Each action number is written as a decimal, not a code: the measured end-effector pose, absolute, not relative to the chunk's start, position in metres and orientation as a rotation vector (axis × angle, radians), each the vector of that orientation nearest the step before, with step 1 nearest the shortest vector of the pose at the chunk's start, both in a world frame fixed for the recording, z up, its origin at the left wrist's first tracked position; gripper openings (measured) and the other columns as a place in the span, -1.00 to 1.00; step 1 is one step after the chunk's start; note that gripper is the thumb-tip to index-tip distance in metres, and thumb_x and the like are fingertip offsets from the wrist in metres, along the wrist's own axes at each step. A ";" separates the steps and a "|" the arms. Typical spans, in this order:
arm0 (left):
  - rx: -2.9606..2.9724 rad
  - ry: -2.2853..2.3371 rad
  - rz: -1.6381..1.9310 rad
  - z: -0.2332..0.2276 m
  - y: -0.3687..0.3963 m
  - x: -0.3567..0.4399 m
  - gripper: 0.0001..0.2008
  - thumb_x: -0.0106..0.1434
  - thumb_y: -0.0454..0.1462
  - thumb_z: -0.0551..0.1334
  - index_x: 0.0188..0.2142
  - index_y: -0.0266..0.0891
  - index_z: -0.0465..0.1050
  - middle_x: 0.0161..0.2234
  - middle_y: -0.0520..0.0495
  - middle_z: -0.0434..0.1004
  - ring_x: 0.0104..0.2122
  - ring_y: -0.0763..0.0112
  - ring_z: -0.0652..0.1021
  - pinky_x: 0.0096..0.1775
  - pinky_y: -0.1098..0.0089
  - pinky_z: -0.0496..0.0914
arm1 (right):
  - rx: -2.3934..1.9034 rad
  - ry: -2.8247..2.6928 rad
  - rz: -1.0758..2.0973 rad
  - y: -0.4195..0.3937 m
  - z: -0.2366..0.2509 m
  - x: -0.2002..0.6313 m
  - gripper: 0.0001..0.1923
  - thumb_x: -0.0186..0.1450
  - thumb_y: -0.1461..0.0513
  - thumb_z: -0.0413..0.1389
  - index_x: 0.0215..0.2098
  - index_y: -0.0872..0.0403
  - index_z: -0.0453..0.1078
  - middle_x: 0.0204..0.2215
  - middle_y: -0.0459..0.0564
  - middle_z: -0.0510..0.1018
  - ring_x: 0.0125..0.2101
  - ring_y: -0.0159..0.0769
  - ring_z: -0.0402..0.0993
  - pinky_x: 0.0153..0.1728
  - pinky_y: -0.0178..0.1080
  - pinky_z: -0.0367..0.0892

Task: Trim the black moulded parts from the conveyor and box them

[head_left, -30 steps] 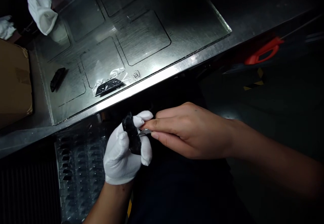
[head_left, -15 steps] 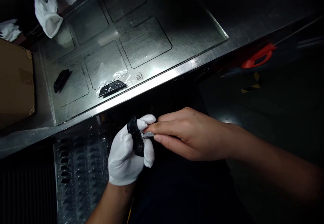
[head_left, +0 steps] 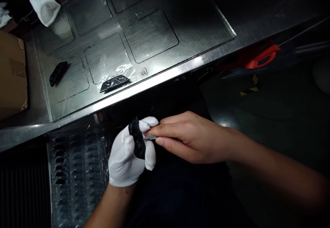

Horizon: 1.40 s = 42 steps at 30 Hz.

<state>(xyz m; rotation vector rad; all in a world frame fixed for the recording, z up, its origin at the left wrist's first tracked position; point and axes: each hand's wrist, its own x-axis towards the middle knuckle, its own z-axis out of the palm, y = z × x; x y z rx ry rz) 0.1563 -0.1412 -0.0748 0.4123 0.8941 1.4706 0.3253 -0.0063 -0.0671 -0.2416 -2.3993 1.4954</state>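
Black part (head_left: 139, 149): one, pinched in the gloved left hand (head_left: 123, 162), partly covered by it.
Thin blade (head_left: 150, 137): one, pinched by the bare right hand (head_left: 190, 137), tip at the part, grip end hidden.
Black pieces (head_left: 114, 83): two, on the worktop (head_left: 144, 51) beyond the left hand.
Clear tray (head_left: 69, 186): one, left of the left hand, lower end cut off, contents too dim to count.
Worktop edge (head_left: 149, 85): beyond both hands, open dark room between.

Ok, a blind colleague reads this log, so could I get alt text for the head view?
A white-gloved left hand holds a black part while the bare right hand holds a pointed metal tool to it. Beyond, two black pieces lie on a transparent sheet atop a metal bench.
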 end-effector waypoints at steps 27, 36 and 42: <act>0.274 0.890 1.503 -0.071 -0.138 0.153 -0.67 0.42 -0.10 0.29 0.01 -0.27 0.60 0.26 -0.34 0.49 -0.59 0.64 0.57 -0.53 0.58 0.49 | -0.311 -2.497 1.414 -0.015 -0.063 0.325 -0.64 0.50 0.27 0.05 0.18 0.15 0.51 -0.08 0.05 0.69 -0.22 -0.33 0.62 -0.25 -0.31 0.46; 0.349 0.892 1.502 -0.071 -0.137 0.151 -0.62 0.42 0.00 0.25 0.01 -0.19 0.61 0.30 -0.34 0.45 -0.66 0.69 0.47 -0.66 0.56 0.33 | -0.380 -2.252 1.526 -0.007 -0.054 0.330 -0.66 0.51 0.25 0.08 0.18 0.14 0.51 -0.12 0.02 0.69 -0.19 -0.36 0.62 -0.15 -0.34 0.48; 0.411 0.954 1.488 -0.068 -0.138 0.151 -0.64 0.45 -0.03 0.21 0.05 -0.15 0.62 0.18 -0.26 0.58 -0.60 0.61 0.54 -0.59 0.53 0.39 | -0.553 -2.400 1.198 0.024 -0.031 0.338 -0.62 0.51 0.23 0.08 0.24 -0.02 0.49 -0.06 0.01 0.67 -0.09 -0.21 0.59 -0.09 -0.20 0.49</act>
